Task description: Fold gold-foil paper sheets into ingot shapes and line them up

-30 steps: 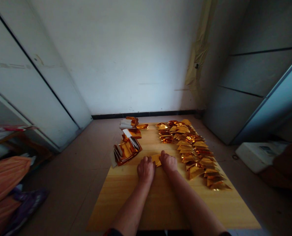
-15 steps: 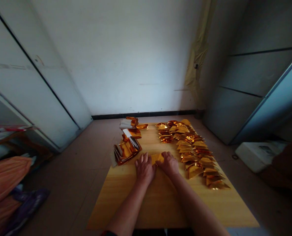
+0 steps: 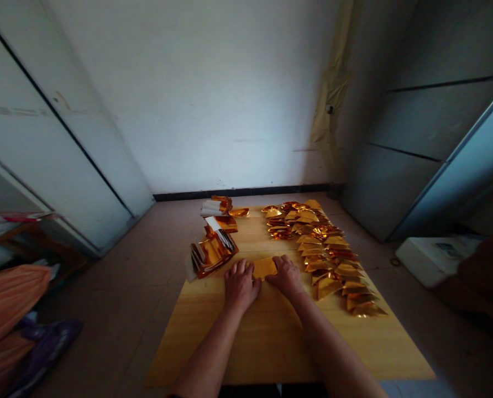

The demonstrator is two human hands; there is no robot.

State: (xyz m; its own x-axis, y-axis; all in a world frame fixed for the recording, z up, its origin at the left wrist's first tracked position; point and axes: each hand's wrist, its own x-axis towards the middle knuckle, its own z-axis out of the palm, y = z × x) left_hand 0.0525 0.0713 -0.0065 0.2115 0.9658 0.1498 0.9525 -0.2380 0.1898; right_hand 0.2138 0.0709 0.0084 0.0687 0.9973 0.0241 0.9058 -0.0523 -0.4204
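A small sheet of gold foil paper lies on the wooden table between my hands, its face toward me. My left hand is closed on its left edge, thumb at the near corner and fingers curled on the tabletop. At the opposite edge, my right hand grips the paper with thumb and fingers. Just beyond my left hand is a loose stack of gold foil sheets with white backs. Rows of folded gold paper pieces stand to the right of my right hand.
The wooden table reaches toward a white wall. At its far left lie more foil sheets. Grey cabinets stand on the right, with a white box on the floor. Orange cloth hangs at the left.
My hands have moved slightly apart, the left one shifting left. More of the gold foil paper between them shows, and it looks flatter. The camera view has shifted a little.
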